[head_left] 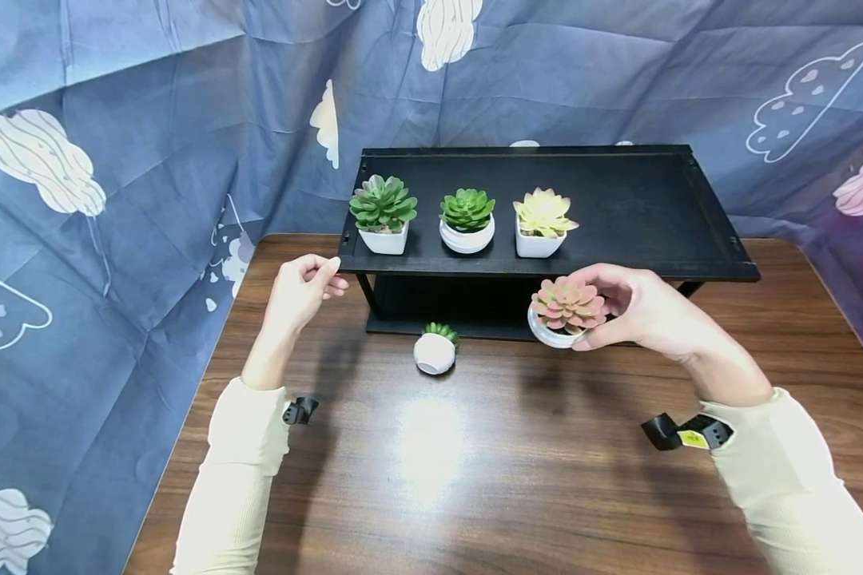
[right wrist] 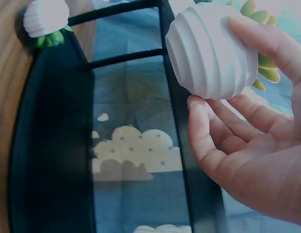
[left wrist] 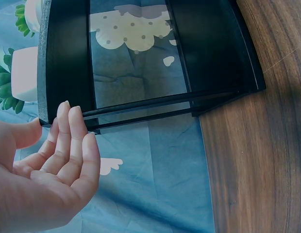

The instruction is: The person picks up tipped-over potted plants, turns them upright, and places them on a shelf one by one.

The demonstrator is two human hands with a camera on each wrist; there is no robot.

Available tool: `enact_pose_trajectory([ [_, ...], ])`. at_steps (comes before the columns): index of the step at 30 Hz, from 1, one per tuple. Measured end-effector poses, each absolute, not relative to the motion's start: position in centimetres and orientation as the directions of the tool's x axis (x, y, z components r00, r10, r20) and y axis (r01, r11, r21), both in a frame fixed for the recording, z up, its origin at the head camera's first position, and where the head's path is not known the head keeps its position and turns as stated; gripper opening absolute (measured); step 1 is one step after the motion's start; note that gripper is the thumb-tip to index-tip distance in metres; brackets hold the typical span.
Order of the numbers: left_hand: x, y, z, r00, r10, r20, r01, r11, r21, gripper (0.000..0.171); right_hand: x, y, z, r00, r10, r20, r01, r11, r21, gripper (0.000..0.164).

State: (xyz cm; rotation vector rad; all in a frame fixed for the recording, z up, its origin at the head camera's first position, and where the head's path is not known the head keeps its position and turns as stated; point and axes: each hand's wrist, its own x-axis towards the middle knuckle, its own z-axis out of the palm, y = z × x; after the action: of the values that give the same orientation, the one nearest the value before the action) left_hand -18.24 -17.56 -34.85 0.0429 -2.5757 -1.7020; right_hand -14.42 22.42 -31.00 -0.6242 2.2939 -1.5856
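Note:
My right hand grips a potted pink succulent by its white round pot, in front of the shelf's top edge. The ribbed side of that pot shows in the right wrist view, with thumb and fingers on opposite sides. At the left front corner of the black two-tier shelf, my left hand pinches the top board between thumb and fingers. On the top tier, from the left, stand a dark green succulent, a bright green succulent and a pale yellow succulent.
A small green succulent in a white pot lies tipped over on the wooden table, by the lower tier's front edge. A blue cloth with cloud prints hangs behind the shelf and along the left.

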Motion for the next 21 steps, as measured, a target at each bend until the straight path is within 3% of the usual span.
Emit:
enact_pose_trajectory([
  [8,-18.2,-17.5,-34.9,-0.998,-0.056,0.031,0.007,0.386,0.922,0.030,-14.8,23.8,-29.3,-0.894,-0.446,0.045,-0.169,0.242,-0.956,0.064],
  [21,-18.3,-17.5,-34.9,-0.998,-0.053,0.033,0.010,0.376,0.927,0.026,-16.5,25.6,-28.8,-0.943,-0.326,0.062,-0.168,0.310,-0.936,0.060],
])
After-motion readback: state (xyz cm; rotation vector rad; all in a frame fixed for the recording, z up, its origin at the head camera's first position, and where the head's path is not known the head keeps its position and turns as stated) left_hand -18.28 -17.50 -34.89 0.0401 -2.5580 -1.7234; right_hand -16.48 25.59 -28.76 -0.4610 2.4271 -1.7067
